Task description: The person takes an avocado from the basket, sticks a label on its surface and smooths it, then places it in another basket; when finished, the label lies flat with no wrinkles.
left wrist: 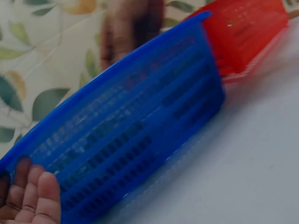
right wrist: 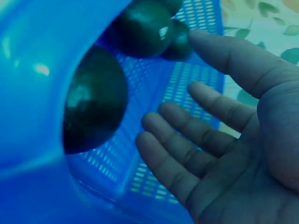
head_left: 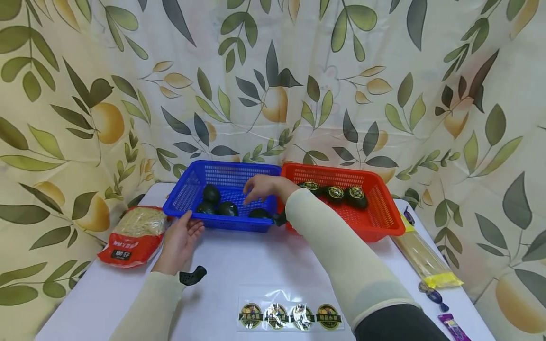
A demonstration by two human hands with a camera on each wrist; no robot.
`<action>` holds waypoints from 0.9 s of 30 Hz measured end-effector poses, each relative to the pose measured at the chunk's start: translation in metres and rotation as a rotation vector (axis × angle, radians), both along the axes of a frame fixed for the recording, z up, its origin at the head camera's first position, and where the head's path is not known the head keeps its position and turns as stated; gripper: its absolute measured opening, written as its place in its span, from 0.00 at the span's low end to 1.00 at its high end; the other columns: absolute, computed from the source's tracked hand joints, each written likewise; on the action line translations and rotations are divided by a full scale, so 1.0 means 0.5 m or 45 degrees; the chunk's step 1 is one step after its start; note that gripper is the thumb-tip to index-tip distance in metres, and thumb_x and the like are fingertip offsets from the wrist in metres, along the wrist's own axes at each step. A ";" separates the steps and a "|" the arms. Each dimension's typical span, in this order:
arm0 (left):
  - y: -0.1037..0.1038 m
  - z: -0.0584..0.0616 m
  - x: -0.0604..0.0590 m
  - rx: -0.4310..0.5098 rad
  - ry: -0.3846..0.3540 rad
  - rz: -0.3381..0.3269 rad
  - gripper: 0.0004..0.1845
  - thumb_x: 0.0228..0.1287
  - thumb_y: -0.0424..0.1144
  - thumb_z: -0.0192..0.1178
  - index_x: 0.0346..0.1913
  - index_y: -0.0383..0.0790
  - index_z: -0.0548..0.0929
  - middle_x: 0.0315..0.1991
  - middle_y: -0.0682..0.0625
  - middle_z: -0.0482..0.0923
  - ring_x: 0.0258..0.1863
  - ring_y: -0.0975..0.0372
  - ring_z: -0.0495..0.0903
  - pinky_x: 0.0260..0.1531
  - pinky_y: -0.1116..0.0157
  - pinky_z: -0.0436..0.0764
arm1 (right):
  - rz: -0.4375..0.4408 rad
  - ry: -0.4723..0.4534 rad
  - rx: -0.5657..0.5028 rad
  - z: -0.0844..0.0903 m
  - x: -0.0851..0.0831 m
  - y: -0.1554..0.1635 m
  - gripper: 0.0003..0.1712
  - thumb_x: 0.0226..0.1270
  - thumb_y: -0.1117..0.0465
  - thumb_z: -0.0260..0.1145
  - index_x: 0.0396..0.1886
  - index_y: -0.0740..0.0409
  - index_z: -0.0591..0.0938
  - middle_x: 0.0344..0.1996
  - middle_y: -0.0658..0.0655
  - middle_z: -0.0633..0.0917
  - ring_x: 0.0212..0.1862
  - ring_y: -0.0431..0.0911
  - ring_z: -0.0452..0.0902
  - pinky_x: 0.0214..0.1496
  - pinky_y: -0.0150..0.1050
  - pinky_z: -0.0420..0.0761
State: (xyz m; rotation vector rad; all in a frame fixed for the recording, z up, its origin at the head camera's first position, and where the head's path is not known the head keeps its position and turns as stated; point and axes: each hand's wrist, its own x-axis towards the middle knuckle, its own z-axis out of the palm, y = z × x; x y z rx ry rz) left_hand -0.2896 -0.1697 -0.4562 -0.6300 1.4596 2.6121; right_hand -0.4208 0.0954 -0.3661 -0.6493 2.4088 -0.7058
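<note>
On the white table (head_left: 264, 265), a blue basket (head_left: 192, 189) sits touching a red basket (head_left: 384, 218), four dark avocados (head_left: 211, 194) lying inside it. Above them hangs the right hand (head_left: 264, 187), fingers spread and empty. At the basket's near-left corner rests the left hand (head_left: 179, 239), fingers straight, gripping nothing.

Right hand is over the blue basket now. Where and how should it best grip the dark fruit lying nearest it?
Probably take the dark fruit from above, thumb and fingers around its widest part. It lies low against the blue basket's near wall, so a side approach is blocked; only its rounded top is free. The right hand hangs open above it, and the left hand rests at the basket's front corner.
</note>
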 end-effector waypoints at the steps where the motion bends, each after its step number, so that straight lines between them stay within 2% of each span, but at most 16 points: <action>1: -0.009 0.001 -0.003 0.011 -0.004 0.032 0.12 0.82 0.50 0.51 0.56 0.49 0.68 0.45 0.53 0.78 0.52 0.61 0.79 0.56 0.69 0.82 | -0.001 -0.009 0.014 -0.004 -0.003 -0.001 0.32 0.68 0.50 0.74 0.67 0.59 0.78 0.60 0.59 0.81 0.58 0.56 0.80 0.63 0.53 0.83; 5: -0.026 0.005 -0.008 0.021 0.003 0.096 0.11 0.81 0.49 0.53 0.55 0.49 0.68 0.41 0.53 0.79 0.46 0.62 0.80 0.54 0.69 0.83 | 0.010 -0.054 0.106 -0.014 -0.016 -0.001 0.31 0.67 0.49 0.75 0.64 0.57 0.79 0.58 0.57 0.82 0.59 0.56 0.80 0.66 0.54 0.80; 9: -0.029 0.008 -0.007 0.012 0.029 0.108 0.12 0.80 0.49 0.55 0.55 0.50 0.67 0.45 0.53 0.78 0.48 0.61 0.79 0.55 0.69 0.83 | -0.028 -0.199 0.202 -0.011 -0.026 0.001 0.31 0.64 0.50 0.77 0.64 0.53 0.80 0.62 0.58 0.82 0.64 0.59 0.79 0.69 0.61 0.76; 15: -0.032 0.001 -0.006 -0.006 0.043 0.120 0.10 0.80 0.47 0.55 0.52 0.48 0.69 0.40 0.53 0.79 0.44 0.62 0.80 0.54 0.68 0.83 | -0.185 -0.481 0.340 -0.004 -0.025 -0.011 0.41 0.57 0.53 0.82 0.70 0.49 0.76 0.71 0.61 0.74 0.71 0.62 0.70 0.70 0.67 0.73; 19: -0.032 -0.002 -0.006 -0.023 0.044 0.113 0.09 0.81 0.46 0.54 0.51 0.46 0.69 0.37 0.54 0.80 0.42 0.62 0.81 0.53 0.67 0.84 | -0.264 -0.575 0.406 -0.005 -0.028 -0.022 0.43 0.55 0.56 0.83 0.70 0.51 0.74 0.71 0.60 0.72 0.71 0.60 0.67 0.72 0.67 0.70; 23: -0.034 0.000 -0.007 -0.057 0.047 0.119 0.09 0.82 0.46 0.53 0.52 0.47 0.70 0.38 0.54 0.80 0.43 0.62 0.81 0.54 0.67 0.84 | -0.235 -0.578 0.449 -0.008 -0.037 -0.035 0.44 0.54 0.58 0.83 0.70 0.53 0.74 0.69 0.60 0.75 0.69 0.59 0.69 0.73 0.66 0.70; 27: -0.042 0.002 -0.007 -0.083 0.050 0.125 0.09 0.82 0.47 0.53 0.52 0.47 0.70 0.39 0.53 0.80 0.45 0.61 0.80 0.54 0.67 0.84 | -0.088 -0.456 0.410 -0.003 -0.041 -0.050 0.43 0.54 0.56 0.83 0.69 0.53 0.75 0.68 0.59 0.77 0.68 0.60 0.73 0.69 0.63 0.75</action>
